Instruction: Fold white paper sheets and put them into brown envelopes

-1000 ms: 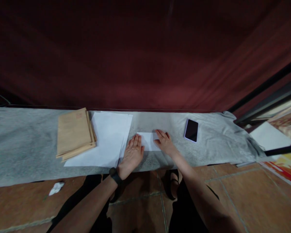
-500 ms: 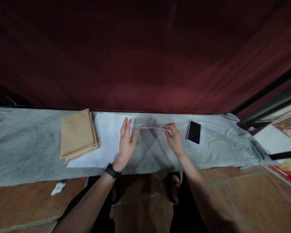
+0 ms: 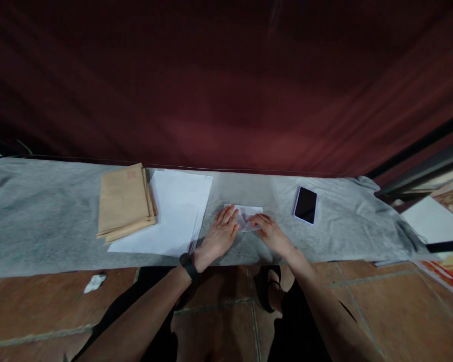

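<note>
Small white folded paper (image 3: pixel 245 215) between hands; left hand (image 3: pixel 222 235) flat on it, right hand (image 3: pixel 271 233) half-curled, fingertips touching.

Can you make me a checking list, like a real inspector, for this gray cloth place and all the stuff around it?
Surface: long gray cloth, wrinkled in places.
Work things: small white paper piece under the hands; large white paper sheets to its left; stacked brown paper envelopes partly over those sheets.
Clutter: black-screened phone with a pale purple edge on the right; crumpled white scrap on the floor.
Hands: left hand flat on the small piece, right hand touching it with bent fingers.
Cables: nothing seen for certain.
Surroundings: dark red backdrop behind, reddish-brown tiled floor below.
</note>
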### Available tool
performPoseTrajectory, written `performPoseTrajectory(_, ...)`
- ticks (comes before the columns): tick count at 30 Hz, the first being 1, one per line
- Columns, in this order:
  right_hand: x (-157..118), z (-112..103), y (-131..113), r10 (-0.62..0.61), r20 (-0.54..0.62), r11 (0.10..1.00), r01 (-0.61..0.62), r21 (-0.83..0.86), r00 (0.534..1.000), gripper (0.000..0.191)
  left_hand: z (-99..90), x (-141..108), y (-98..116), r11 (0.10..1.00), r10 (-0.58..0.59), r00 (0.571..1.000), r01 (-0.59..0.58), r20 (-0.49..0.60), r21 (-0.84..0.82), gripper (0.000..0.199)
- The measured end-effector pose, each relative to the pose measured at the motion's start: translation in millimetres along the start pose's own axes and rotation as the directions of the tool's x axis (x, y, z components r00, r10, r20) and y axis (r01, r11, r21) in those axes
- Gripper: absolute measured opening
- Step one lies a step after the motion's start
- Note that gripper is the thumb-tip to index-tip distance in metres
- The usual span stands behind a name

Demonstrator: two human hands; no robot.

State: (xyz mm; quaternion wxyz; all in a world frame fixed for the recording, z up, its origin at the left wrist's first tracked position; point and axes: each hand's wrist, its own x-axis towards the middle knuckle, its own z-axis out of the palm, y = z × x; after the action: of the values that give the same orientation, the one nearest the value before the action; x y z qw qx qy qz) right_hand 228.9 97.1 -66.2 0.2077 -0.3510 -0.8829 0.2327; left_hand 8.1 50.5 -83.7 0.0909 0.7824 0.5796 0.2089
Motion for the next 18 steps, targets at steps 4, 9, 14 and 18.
performPoseTrajectory(4,-4,-2,-5,-0.008,0.039,0.994,0.003,0.107,0.999,0.037,7.1,-3,10,0.996,0.016,0.999,-0.019,0.028,0.09,0.051)
performPoseTrajectory(9,-11,-6,-10,0.007,0.097,0.992,-0.018,0.122,0.995,0.04,10.5,-8,17,0.981,0.023,0.999,-0.03,0.04,0.192,0.054)
performPoseTrajectory(14,-4,2,-11,0.138,0.02,0.972,-0.14,0.188,0.99,0.036,10.3,-7,23,0.971,0.002,1.0,-0.006,0.018,0.241,0.055)
performPoseTrajectory(18,12,27,-15,0.214,-0.064,0.973,-0.207,0.098,0.975,0.053,15.4,-1,29,0.963,-0.011,0.999,0.002,0.031,0.269,0.056)
